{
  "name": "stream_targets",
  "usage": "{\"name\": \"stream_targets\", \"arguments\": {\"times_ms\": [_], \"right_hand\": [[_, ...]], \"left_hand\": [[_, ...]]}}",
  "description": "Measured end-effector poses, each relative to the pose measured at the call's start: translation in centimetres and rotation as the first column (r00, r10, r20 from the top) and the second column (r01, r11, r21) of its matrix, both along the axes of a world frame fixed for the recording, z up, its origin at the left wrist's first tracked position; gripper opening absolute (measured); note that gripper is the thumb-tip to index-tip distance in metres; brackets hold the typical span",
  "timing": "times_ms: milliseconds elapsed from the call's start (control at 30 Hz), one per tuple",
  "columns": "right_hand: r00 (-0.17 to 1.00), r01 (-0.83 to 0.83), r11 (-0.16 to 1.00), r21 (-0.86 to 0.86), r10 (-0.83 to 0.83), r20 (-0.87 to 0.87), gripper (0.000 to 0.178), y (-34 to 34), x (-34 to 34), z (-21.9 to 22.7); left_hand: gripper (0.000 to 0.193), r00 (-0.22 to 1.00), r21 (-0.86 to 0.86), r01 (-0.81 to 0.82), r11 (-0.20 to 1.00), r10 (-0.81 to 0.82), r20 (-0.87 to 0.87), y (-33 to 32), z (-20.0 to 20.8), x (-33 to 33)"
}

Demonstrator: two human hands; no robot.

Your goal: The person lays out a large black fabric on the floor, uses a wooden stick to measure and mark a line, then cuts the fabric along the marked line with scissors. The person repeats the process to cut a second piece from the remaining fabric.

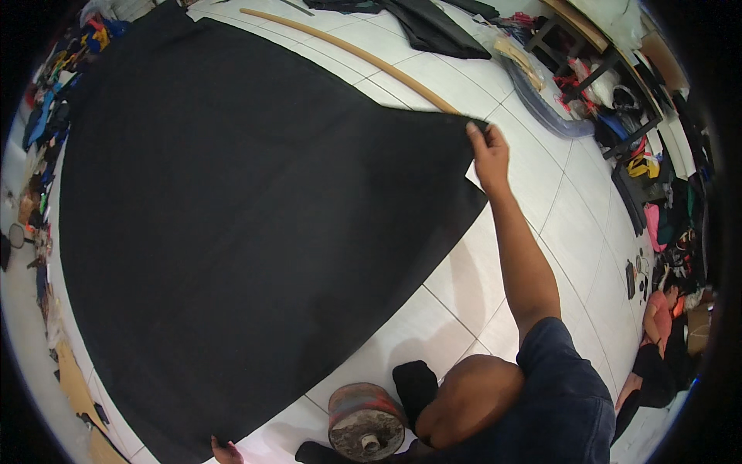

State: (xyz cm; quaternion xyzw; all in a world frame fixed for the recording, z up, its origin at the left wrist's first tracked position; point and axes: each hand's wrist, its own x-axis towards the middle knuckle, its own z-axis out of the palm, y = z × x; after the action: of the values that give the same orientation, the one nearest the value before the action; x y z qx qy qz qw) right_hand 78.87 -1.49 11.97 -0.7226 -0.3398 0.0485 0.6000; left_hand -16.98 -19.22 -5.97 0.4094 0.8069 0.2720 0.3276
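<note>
A large sheet of black fabric [232,201] lies spread over the white tiled floor and fills much of the view. My right hand [490,153] is closed on its right corner, the thumb and fingers pinching the edge. There the cloth lifts a little and narrows to a point. Down at the lower edge of the view, my left hand [224,451] grips the near edge of the fabric; most of that hand is cut off. Just past the right corner lies a long tan stick [352,50], partly behind the cloth.
A worn round drum-like block [365,421] with a central stub stands near my knee. Dark folded cloth [433,31] lies at the far side. A person [657,332] sits at the right. Clutter lines the left wall, and a black-framed table [610,69] stands far right.
</note>
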Motion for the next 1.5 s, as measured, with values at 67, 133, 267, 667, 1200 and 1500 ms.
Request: {"name": "stream_targets", "arguments": {"times_ms": [67,133,267,667,1200,1500], "right_hand": [[0.996,-0.004,0.98,0.2,0.021,-0.085,0.038,-0.8,0.7,1.1],[0.976,0.214,0.972,-0.098,-0.208,0.07,0.042,-3.8,5.2,-3.7],[0.952,0.272,0.77,-0.577,-0.304,0.042,0.04,-8.6,6.2,-14.1],[0.908,0.399,0.597,-0.696,-0.363,0.209,0.035,-10.4,7.1,-16.8],[0.954,0.24,0.532,-0.812,-0.286,0.094,0.066,-11.2,7.9,-16.0],[0.872,0.428,0.769,-0.474,-0.49,-0.006,0.046,-12.0,0.9,-17.2]], "left_hand": [[0.044,0.994,0.003,0.022,1.0,-0.022,-0.103,-0.4,-0.2,0.5],[0.043,0.997,-0.049,0.003,0.999,-0.007,-0.082,-0.2,-0.1,1.5],[0.045,1.0,-0.06,0.03,0.998,-0.03,-0.003,0.9,0.4,2.5],[0.048,0.915,-0.161,-0.368,0.916,0.387,0.115,3.3,6.7,11.2],[0.047,0.856,-0.216,-0.447,0.868,0.485,0.177,3.1,5.2,8.9],[0.044,0.991,-0.206,-0.074,0.976,0.049,-0.125,2.0,5.3,7.3]]}}
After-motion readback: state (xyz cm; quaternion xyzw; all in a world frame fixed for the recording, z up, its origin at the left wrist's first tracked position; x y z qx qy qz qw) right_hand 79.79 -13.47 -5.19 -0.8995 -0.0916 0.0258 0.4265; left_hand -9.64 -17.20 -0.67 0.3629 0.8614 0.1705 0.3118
